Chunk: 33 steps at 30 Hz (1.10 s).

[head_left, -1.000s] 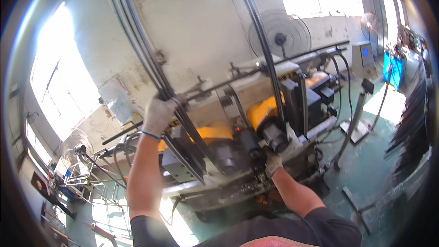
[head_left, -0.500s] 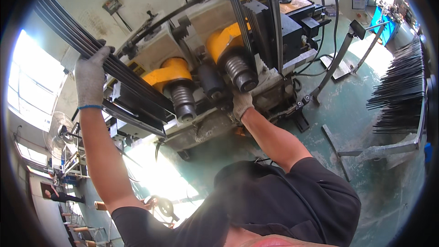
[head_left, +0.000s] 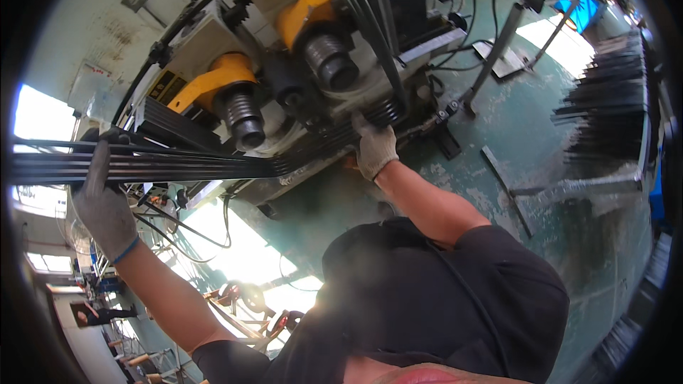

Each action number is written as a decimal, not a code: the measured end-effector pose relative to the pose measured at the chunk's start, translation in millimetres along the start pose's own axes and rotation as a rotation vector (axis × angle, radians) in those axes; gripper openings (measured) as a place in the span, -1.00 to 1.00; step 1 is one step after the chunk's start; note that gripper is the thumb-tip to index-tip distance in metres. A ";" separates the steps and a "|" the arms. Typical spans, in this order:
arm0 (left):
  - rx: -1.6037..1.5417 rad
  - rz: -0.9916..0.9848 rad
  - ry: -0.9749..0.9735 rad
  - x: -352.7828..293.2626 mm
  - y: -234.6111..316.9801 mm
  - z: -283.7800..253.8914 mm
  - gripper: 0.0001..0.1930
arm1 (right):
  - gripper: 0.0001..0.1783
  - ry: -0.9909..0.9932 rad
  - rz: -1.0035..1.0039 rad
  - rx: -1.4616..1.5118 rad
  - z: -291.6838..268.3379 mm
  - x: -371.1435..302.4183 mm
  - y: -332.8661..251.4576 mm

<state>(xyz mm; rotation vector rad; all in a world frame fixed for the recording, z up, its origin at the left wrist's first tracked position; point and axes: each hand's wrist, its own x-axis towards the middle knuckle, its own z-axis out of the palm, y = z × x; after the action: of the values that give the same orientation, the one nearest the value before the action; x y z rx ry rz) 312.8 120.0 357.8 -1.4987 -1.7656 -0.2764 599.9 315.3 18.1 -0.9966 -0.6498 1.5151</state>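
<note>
A bundle of several long black rods [head_left: 192,166] is bent into a U shape in front of the bending machine [head_left: 213,11]. My left hand [head_left: 107,206], in a grey knitted glove with a blue cuff edge, wraps round the left leg of the bundle. My right hand [head_left: 376,149], in a pale knitted glove, closes on the middle stretch near the right bend; some of its fingers are hidden. From there the right leg slopes up past the machine. Behind the rods sit two ribbed steel rollers [head_left: 242,115] under yellow arms [head_left: 222,75], with a dark cylinder [head_left: 284,85] between them.
At the right, a metal rack [head_left: 576,188] carries many thin black rods [head_left: 601,110]. A slanted metal stand [head_left: 501,50] rises from the green floor [head_left: 548,263], where a loose flat bar [head_left: 506,192] lies. Another person [head_left: 107,314] is far off at the left.
The bundle has come off the rollers toward me. My left hand has swung down and left with its leg of rods; my right hand now shows on the middle stretch.
</note>
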 end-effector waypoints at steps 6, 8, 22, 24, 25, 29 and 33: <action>-0.875 -0.560 0.004 -105.6 65.5 10.6 -0.60 | -0.79 0.087 -0.089 0.170 -127.1 -28.9 -60.2; -1.536 -0.761 0.005 -138.7 106.5 12.0 -0.57 | -0.77 0.127 -0.189 0.132 -184.5 -51.2 -79.2; -2.289 -1.320 -0.993 -394.5 476.7 109.2 -0.70 | -0.59 0.951 -0.797 -1.108 -599.0 -149.0 -359.8; -2.336 -1.596 -1.114 -381.9 512.1 99.4 -0.69 | -0.59 0.982 -0.809 -1.195 -632.6 -142.6 -403.3; -2.389 -1.794 -1.171 -371.5 529.2 93.9 -0.68 | -0.60 1.021 -0.805 -1.271 -643.7 -145.1 -430.4; -2.115 -1.755 -1.176 -351.0 602.5 82.4 -0.66 | -0.61 1.059 -0.709 -1.386 -716.0 -99.2 -519.8; -2.160 -1.628 -1.220 -324.0 681.3 53.0 -0.65 | -0.63 1.031 -0.460 -1.577 -809.7 -60.7 -550.7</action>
<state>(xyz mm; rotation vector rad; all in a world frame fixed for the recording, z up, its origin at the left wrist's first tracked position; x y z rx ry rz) 906.6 103.9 -110.3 0.0025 1.0223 1.0696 1575.8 260.5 102.9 -2.2775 -1.1288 -0.3168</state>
